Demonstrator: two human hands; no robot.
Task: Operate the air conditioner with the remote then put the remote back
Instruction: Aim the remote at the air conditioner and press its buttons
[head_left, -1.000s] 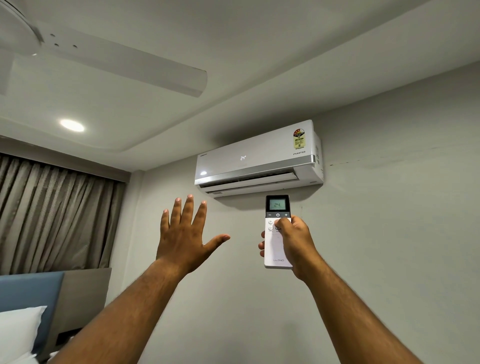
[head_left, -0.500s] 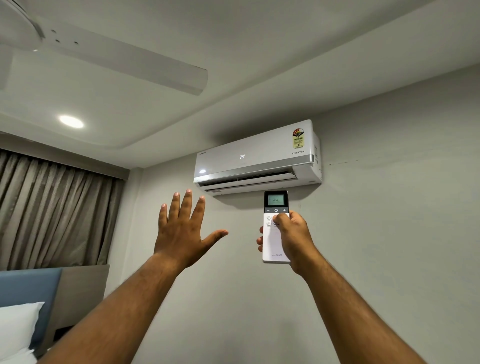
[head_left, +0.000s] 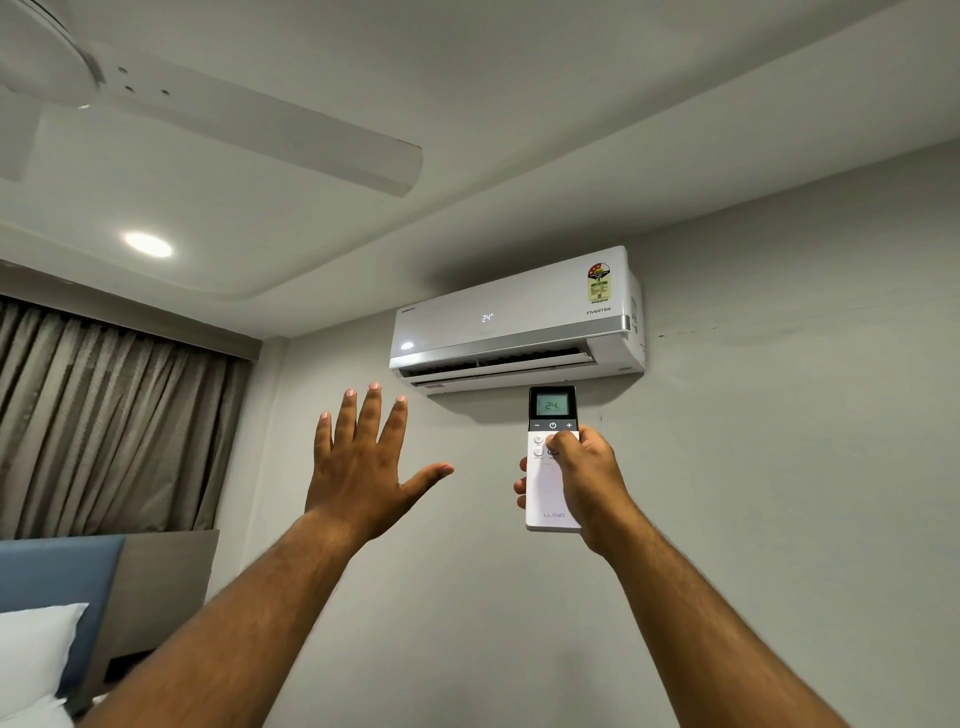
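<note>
A white air conditioner (head_left: 514, 317) hangs high on the grey wall, its front panel showing 24 and its louvre flap open. My right hand (head_left: 584, 480) holds a white remote (head_left: 545, 496) upright just below the unit, thumb resting on the buttons under the power key. The remote's dark screen reads 24. My left hand (head_left: 363, 462) is raised to the left of the remote, palm toward the wall, fingers spread, holding nothing.
A white ceiling fan (head_left: 218, 111) spans the upper left, with a round ceiling light (head_left: 148, 244) beneath it. Grey curtains (head_left: 104, 421) cover the left wall. A blue headboard (head_left: 57, 577) and white pillow (head_left: 36, 654) sit at the lower left.
Both hands have risen slightly toward the air conditioner. The louvre flap has opened a little wider. The grip on the remote is unchanged.
</note>
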